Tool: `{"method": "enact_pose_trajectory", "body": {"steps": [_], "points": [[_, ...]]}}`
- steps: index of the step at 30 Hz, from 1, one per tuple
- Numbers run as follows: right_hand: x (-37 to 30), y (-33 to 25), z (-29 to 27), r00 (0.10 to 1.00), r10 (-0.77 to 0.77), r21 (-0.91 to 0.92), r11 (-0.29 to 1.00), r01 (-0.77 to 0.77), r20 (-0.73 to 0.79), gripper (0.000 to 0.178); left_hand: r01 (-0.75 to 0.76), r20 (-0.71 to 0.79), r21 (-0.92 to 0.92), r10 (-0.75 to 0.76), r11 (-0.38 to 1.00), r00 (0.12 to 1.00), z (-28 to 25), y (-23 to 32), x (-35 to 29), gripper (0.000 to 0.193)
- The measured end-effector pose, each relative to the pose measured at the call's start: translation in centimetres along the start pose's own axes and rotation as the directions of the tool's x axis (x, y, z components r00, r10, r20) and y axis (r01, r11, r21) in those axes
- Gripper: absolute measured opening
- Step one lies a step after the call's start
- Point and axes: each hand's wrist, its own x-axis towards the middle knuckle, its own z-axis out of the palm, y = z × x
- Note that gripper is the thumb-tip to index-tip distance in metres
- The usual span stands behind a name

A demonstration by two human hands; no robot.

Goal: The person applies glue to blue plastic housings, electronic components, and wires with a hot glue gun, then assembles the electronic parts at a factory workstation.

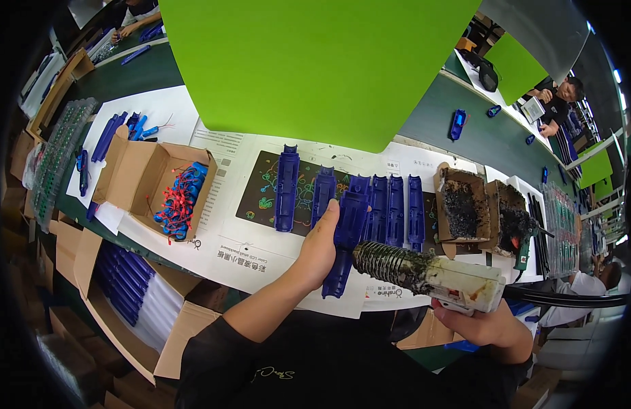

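Observation:
My left hand [314,255] is closed around a dark blue plastic half-shell [351,211], hollow side up, its thumb along the left edge. Another blue piece [336,276] shows below it; whether the two are joined I cannot tell. My right hand [476,324] grips a glue gun [465,279] with a stained white body and a coil-wrapped, blackened barrel. Its tip points left and lies against or just beside the held shell. More blue half-shells [286,187] stand in a row on the printed white sheet [227,204], partly behind my left hand.
Left, an open carton [135,174] holds blue parts with red wires. Two residue-caked boxes [462,204] and a green tool [523,255] are at right. A box of blue shells [124,290] is below left. A green panel [315,68] rises ahead. Other people work farther off.

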Motion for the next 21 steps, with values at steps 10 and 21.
{"method": "enact_pose_trajectory", "body": {"steps": [10,21], "points": [[0.1,0.4,0.0,0.986,0.034,0.076,0.997,-0.022,-0.161,0.032,0.014,0.039,0.045,-0.016,0.999,0.999,0.2,-0.4,-0.5,0.057],[-0.2,0.7,-0.6,0.961,0.07,0.043,0.997,-0.061,-0.266,0.028,-0.011,0.021,0.041,0.01,0.999,1.0,0.6,-0.9,-1.0,0.058]]}}
